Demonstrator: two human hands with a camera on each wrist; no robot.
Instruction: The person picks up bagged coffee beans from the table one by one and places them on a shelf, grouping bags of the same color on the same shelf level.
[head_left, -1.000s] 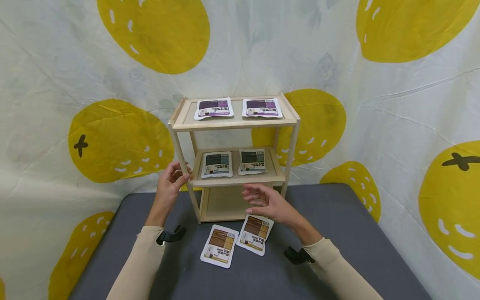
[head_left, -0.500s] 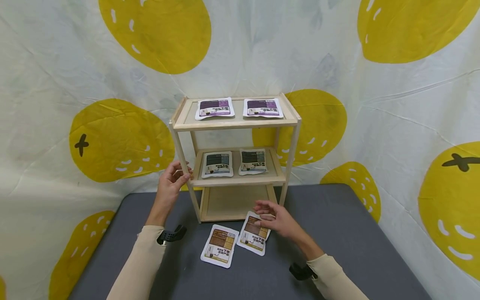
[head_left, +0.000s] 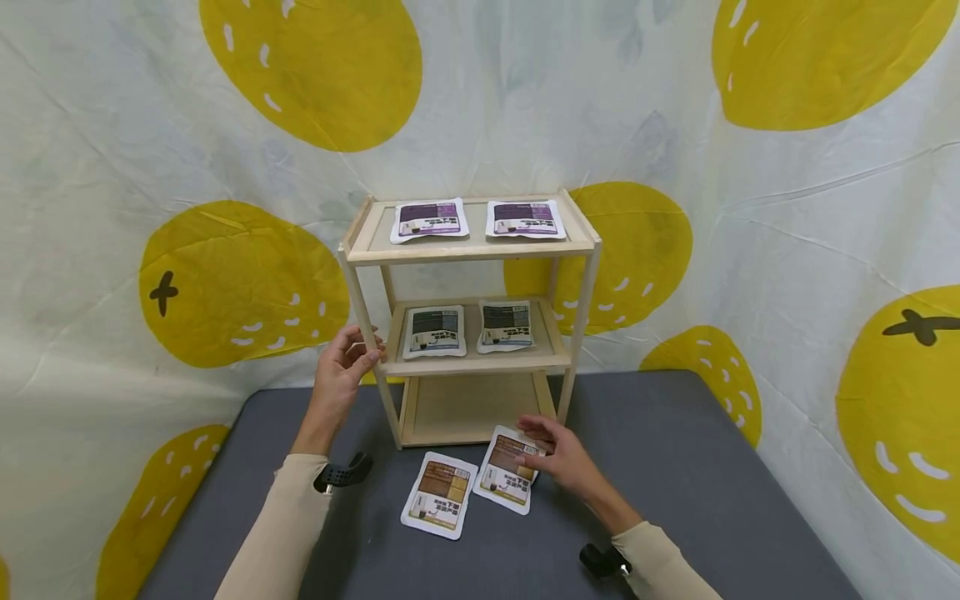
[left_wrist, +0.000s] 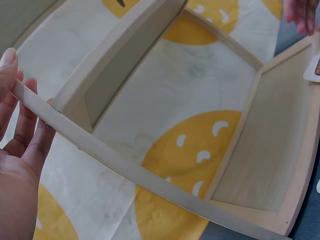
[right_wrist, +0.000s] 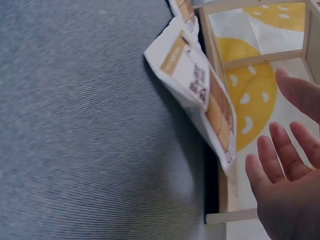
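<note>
My left hand (head_left: pixel 339 379) holds the front left post of a small wooden shelf rack (head_left: pixel 472 364), thumb on one side and fingers on the other; the left wrist view shows this post (left_wrist: pixel 125 167) close up. My right hand (head_left: pixel 561 454) has its fingers loosely spread beside the upper right edge of a brown-and-white packet (head_left: pixel 504 479), overlapping it in the head view. In the right wrist view that packet (right_wrist: pixel 195 95) lies tilted against the rack's bottom edge, apart from the fingers. A second brown packet (head_left: pixel 438 496) lies flat to its left.
Two purple packets (head_left: pixel 429 220) lie on the top shelf and two dark green ones (head_left: pixel 433 332) on the middle shelf. The bottom shelf (head_left: pixel 468 408) shows bare wood. A dark grey table (head_left: pixel 675 500) bears the rack, with a fruit-patterned cloth (head_left: pixel 480 100) behind.
My right hand has come down and slightly right, from in front of the middle shelf to the right brown packet. The left hand stays on the post.
</note>
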